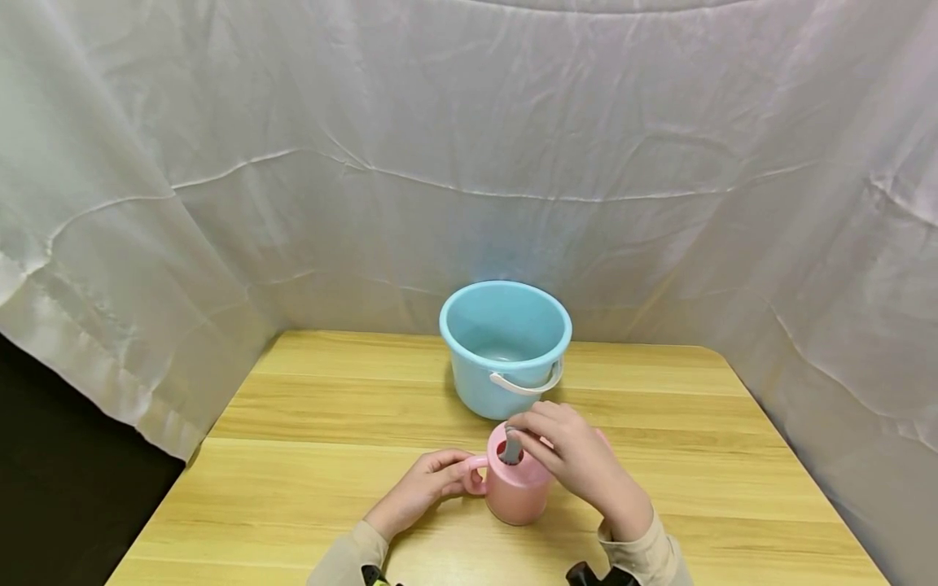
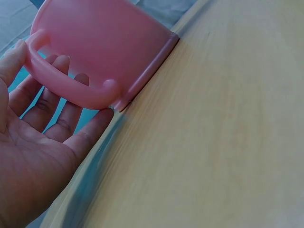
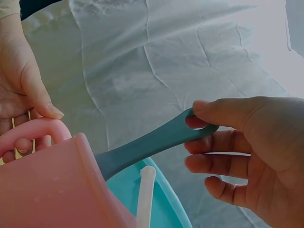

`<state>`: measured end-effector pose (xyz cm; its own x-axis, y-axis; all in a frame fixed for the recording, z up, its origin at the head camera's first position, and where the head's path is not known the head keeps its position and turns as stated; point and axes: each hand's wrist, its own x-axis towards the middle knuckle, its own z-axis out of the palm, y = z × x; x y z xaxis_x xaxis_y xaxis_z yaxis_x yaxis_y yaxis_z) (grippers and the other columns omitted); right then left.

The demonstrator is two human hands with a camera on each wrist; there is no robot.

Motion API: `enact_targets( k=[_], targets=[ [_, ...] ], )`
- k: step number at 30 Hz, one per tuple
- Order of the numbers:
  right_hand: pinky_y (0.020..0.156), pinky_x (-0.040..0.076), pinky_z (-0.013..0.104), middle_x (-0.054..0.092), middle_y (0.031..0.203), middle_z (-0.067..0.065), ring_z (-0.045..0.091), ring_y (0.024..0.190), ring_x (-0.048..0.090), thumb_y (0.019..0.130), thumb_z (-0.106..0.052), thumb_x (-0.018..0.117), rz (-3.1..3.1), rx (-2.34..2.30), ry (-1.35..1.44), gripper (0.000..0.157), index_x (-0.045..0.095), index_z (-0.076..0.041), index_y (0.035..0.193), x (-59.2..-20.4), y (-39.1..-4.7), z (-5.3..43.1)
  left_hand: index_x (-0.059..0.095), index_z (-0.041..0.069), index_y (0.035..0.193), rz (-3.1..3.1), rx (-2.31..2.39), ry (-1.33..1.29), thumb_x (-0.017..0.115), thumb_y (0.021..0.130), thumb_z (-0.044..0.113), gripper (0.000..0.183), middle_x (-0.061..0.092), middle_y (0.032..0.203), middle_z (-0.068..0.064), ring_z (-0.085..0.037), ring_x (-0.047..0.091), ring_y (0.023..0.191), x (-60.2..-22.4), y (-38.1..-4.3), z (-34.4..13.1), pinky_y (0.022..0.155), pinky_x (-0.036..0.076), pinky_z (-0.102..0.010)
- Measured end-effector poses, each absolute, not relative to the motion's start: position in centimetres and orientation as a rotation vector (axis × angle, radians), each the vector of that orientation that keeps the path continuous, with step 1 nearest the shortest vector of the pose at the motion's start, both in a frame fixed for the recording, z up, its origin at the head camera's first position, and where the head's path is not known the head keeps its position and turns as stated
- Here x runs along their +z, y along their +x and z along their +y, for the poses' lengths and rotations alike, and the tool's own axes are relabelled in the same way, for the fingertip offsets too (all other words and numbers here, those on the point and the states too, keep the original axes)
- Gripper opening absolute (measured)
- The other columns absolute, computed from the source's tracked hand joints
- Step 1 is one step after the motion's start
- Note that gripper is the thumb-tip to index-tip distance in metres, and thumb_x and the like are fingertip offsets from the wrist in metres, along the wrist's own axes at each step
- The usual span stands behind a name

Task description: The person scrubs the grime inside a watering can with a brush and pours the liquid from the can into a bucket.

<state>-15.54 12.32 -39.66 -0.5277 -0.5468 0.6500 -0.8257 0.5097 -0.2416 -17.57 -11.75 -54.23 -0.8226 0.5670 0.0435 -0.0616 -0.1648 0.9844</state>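
A pink watering can (image 1: 516,492) stands on the table, its side handle toward my left hand (image 1: 432,480). That hand holds the handle (image 2: 66,85), with the thumb on its outside and some fingertips reaching through the loop. My right hand (image 1: 575,452) is above the can. Thumb and index finger pinch the top end of a grey-blue tool handle (image 3: 147,142) with a hole in it; the other fingers are loosely bent. The tool slants down into the can's round top opening, so its lower end is hidden.
A light blue bucket (image 1: 472,382) with a white carrying handle (image 1: 523,389) stands just behind the can. The wooden table (image 1: 308,464) carries everything. Pale cloth curtains (image 1: 469,122) hang at the back and on both sides.
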Motion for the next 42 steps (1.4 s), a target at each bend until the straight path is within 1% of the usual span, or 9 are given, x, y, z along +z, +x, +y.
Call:
enact_targets(
  k=[5, 9, 13, 19, 23, 26, 31, 37, 42],
  targets=[
    [0.068, 0.046, 0.018, 0.060, 0.081, -0.014, 0.002, 0.075, 0.051, 0.084, -0.013, 0.074, -2.250, 0.715, 1.105, 0.012, 0.071, -0.021, 0.093, -39.6, -15.5, 12.2, 0.054, -0.013, 0.125, 1.691, 2.035, 0.565, 0.051, 0.102, 0.022, 0.042, 0.064, 0.099, -0.007, -0.026, 0.068, 0.104, -54.1, -17.5, -11.7, 0.098, 0.055, -0.040],
    [0.067, 0.047, 0.020, 0.062, 0.081, -0.012, 0.004, 0.074, 0.053, 0.082, -0.009, 0.075, -2.214, 0.705, 1.141, 0.015, 0.071, -0.019, 0.093, -39.7, -15.6, 12.0, 0.054, -0.014, 0.124, 1.694, 2.035, 0.567, 0.051, 0.102, 0.022, 0.042, 0.064, 0.099, -0.008, -0.027, 0.068, 0.104, -54.0, -17.5, -11.7, 0.099, 0.055, -0.041],
    [0.067, 0.047, 0.022, 0.064, 0.080, -0.011, 0.004, 0.071, 0.053, 0.081, -0.010, 0.075, -2.219, 0.690, 1.158, 0.013, 0.071, -0.016, 0.091, -40.0, -15.8, 11.7, 0.053, -0.014, 0.124, 1.685, 2.037, 0.574, 0.050, 0.102, 0.022, 0.042, 0.064, 0.099, -0.008, -0.026, 0.068, 0.104, -54.0, -17.5, -11.7, 0.099, 0.054, -0.041],
    [0.065, 0.046, 0.021, 0.064, 0.077, -0.011, 0.002, 0.068, 0.053, 0.083, -0.014, 0.073, -2.306, 0.600, 1.146, 0.007, 0.072, -0.017, 0.089, -40.7, -16.1, 11.1, 0.052, -0.016, 0.124, 1.677, 2.053, 0.605, 0.050, 0.102, 0.022, 0.044, 0.064, 0.099, -0.006, -0.025, 0.069, 0.103, -54.1, -17.5, -11.7, 0.097, 0.056, -0.039],
    [0.066, 0.048, 0.022, 0.066, 0.080, -0.009, 0.003, 0.070, 0.056, 0.085, -0.015, 0.072, -2.406, 0.554, 1.145, 0.007, 0.071, -0.017, 0.092, -41.1, -16.1, 11.0, 0.053, -0.015, 0.124, 1.676, 2.057, 0.622, 0.050, 0.102, 0.022, 0.043, 0.064, 0.097, -0.005, -0.024, 0.069, 0.102, -54.2, -17.5, -11.7, 0.096, 0.056, -0.038],
    [0.065, 0.049, 0.023, 0.066, 0.081, -0.009, 0.003, 0.070, 0.057, 0.086, -0.015, 0.071, -2.439, 0.548, 1.139, 0.008, 0.071, -0.017, 0.093, -41.2, -16.1, 10.9, 0.054, -0.015, 0.123, 1.677, 2.065, 0.649, 0.049, 0.103, 0.021, 0.041, 0.064, 0.097, -0.006, -0.024, 0.070, 0.101, -54.4, -17.5, -11.7, 0.095, 0.057, -0.038],
    [0.063, 0.048, 0.022, 0.065, 0.078, -0.009, 0.002, 0.066, 0.053, 0.086, -0.014, 0.071, -2.452, 0.554, 1.121, 0.008, 0.070, -0.017, 0.094, -41.3, -16.2, 10.9, 0.053, -0.016, 0.124, 1.672, 2.060, 0.645, 0.048, 0.103, 0.020, 0.042, 0.064, 0.097, -0.006, -0.023, 0.069, 0.101, -54.4, -17.6, -11.7, 0.096, 0.056, -0.038],
    [0.061, 0.047, 0.019, 0.068, 0.082, -0.008, 0.001, 0.069, 0.055, 0.086, -0.014, 0.071, -2.522, 0.571, 1.112, 0.011, 0.070, -0.018, 0.096, -41.2, -16.2, 11.0, 0.052, -0.015, 0.124, 1.678, 2.046, 0.623, 0.048, 0.103, 0.020, 0.041, 0.063, 0.097, -0.006, -0.026, 0.068, 0.103, -54.3, -17.6, -11.8, 0.098, 0.055, -0.040],
    [0.061, 0.048, 0.017, 0.068, 0.084, -0.009, 0.000, 0.071, 0.056, 0.089, -0.016, 0.069, -2.571, 0.616, 1.095, 0.008, 0.070, -0.018, 0.097, -41.2, -16.1, 10.9, 0.053, -0.014, 0.124, 1.671, 2.050, 0.628, 0.048, 0.103, 0.019, 0.040, 0.062, 0.097, -0.007, -0.025, 0.068, 0.103, -54.3, -17.6, -11.8, 0.099, 0.055, -0.041]
  ],
)
